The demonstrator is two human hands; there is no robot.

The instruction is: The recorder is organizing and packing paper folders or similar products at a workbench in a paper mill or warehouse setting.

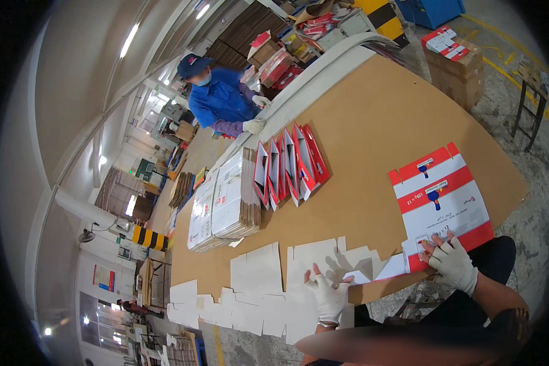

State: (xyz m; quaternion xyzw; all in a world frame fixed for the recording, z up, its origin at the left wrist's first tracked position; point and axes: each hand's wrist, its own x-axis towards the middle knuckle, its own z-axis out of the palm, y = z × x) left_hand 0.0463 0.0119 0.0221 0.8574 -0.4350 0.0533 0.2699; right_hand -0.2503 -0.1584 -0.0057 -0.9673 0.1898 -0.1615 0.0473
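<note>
A flat red-and-white printed carton blank [445, 210] lies at the right of the table, with a narrow strip of it reaching left between my hands. My right hand [450, 263], in a white glove with bare fingertips, rests on its near edge with the fingers spread. My left hand [327, 297], gloved the same way, is held over a plain white carton blank [300, 262], fingers apart and nothing in them. Whether its fingertips touch the card or the strip, I cannot tell. More white die-cut blanks [255, 268] lie to the left, overlapping one another.
Several partly folded red cartons [291, 163] stand mid-table beside a stack of flat cartons [226, 201]. Brown cardboard covers the table [372, 116]. Across it, a co-worker in blue [222, 100] has gloved hands at the far edge. A brown box [454, 70] and a stool [531, 91] stand right.
</note>
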